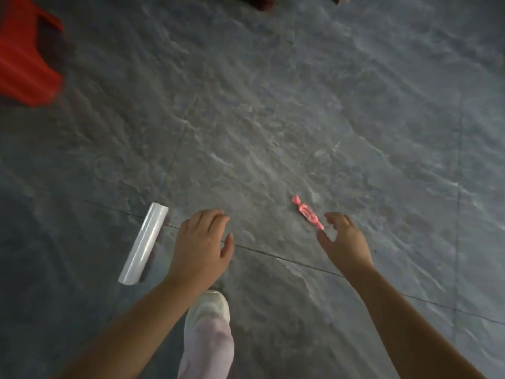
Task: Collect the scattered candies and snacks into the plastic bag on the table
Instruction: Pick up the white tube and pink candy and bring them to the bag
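Observation:
A pink wrapped candy (307, 212) lies on the grey stone-patterned floor (273, 119). My right hand (345, 242) hovers just right of and below it, thumb and fingers spread apart, the fingertips almost at the wrapper's twisted near end. My left hand (203, 244) is held palm down over the floor, fingers loosely curled, holding nothing. A long white, shiny stick-shaped packet (144, 244) lies to the left of my left hand. No plastic bag or table is in view.
A red plastic stool (24, 58) stands at the upper left. My white shoe (207, 310) and pale trouser leg are below my left hand. Dark objects show at the top edge (262, 1). Tile seams cross the floor.

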Demonstrator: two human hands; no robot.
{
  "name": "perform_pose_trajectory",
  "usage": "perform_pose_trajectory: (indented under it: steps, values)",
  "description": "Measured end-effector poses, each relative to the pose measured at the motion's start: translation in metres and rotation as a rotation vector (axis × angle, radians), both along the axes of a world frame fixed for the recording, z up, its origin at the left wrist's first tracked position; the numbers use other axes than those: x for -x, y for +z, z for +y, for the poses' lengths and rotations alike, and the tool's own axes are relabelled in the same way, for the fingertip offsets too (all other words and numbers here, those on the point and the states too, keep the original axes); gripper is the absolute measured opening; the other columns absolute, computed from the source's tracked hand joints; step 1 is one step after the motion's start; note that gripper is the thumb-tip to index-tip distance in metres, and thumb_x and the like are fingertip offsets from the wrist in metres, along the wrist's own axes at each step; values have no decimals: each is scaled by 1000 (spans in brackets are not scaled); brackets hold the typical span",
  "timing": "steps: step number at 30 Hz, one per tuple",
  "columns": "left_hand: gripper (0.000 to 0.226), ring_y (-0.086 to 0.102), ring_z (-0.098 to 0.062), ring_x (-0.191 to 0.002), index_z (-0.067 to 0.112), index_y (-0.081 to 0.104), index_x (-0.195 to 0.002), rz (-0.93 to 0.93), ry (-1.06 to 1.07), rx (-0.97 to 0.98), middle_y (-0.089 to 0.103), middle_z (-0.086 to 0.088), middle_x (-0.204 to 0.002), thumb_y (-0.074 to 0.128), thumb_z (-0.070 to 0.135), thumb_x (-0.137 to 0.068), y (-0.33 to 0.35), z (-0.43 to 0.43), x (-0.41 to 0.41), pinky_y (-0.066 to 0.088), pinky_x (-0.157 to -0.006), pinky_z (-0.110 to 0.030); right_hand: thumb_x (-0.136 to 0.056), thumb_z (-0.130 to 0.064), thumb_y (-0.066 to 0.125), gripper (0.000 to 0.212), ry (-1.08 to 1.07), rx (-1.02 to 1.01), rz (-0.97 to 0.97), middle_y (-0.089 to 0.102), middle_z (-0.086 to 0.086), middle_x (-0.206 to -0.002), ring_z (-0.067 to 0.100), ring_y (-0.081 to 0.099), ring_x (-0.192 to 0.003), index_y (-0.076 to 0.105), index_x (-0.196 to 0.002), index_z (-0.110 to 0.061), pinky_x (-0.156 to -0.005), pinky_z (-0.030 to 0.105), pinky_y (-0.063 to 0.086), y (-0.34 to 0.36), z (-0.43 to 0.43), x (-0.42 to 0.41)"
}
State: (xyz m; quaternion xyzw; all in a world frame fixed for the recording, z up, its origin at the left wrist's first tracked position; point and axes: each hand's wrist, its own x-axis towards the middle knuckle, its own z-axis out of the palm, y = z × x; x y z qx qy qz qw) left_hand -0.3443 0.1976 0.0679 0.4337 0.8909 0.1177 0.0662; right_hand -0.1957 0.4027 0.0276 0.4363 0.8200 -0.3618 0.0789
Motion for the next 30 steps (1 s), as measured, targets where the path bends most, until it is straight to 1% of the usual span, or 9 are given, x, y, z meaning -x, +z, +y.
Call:
perform_pose_trajectory:
  steps: [3,6,11,14,19,22,24,27,30]
  values:
    - [33,62,-26,-88,8,62,-93,52,-92,60,66,-8,-95,42,28,-77,-36,-7,1,50,-72,-35,-81,-19,61,45,3,-35,-27,52,16,-124,34,50,-111,49,-124,-11,-87,41,45,-52,15,14]
    - [34,63,-25,-90,8,63,-94,50,-93,69,67,-7,-97,42,29,-77,-65,-17,3,50,-74,-34,-81,-22,62,49,-1,-37,-83,49,14,-127,32,46,-116,46,-127,-13,-88,40,42,-90,25,25]
    - [34,62,-25,-90,8,64,-95,50,-45,62,67,-8,-96,44,29,-76,-90,-36,5,50,-75,-35,-78,-18,62,44,34,-75,-133,48,17,-119,36,43,-111,50,-119,-12,-86,43,41,-123,25,36]
    - [34,62,-24,-88,8,64,-95,33,-14,59,67,-8,-96,44,29,-76,-94,-44,3,50,-75,-34,-79,-17,61,38,58,-126,-128,48,19,-116,38,44,-107,52,-115,-11,-82,43,42,-129,13,36]
    - [33,62,-23,-86,9,64,-93,-40,54,2,66,-6,-96,44,29,-76,-95,-49,-4,51,-73,-34,-78,-17,61,27,52,-16,-80,53,18,-105,37,51,-95,56,-104,-9,-73,37,42,-129,-15,30]
    - [32,62,-23,-87,9,63,-93,-51,99,-34,66,-7,-94,44,28,-76,-104,-61,-5,50,-75,-34,-78,-15,63,23,37,13,-8,52,13,-96,29,52,-81,58,-100,-10,-65,32,39,-120,-29,33]
    - [34,62,-25,-88,8,62,-95,-62,145,-12,66,-8,-95,42,29,-77,-113,-74,-3,50,-76,-36,-78,-14,64,21,64,7,40,51,11,-93,27,51,-75,58,-97,-10,-62,31,37,-111,-39,41]
    - [39,62,-29,-90,7,62,-99,-83,240,38,65,-11,-99,40,30,-77,-127,-95,1,50,-77,-40,-77,-12,64,21,133,2,108,49,6,-90,24,50,-72,58,-97,-10,-60,29,35,-94,-58,60]
    - [40,62,-32,-90,6,62,-100,-92,343,38,65,-13,-100,40,31,-77,-135,-116,3,50,-76,-41,-77,-14,64,22,200,15,156,51,4,-90,18,49,-67,58,-98,-13,-60,27,35,-81,-82,83]
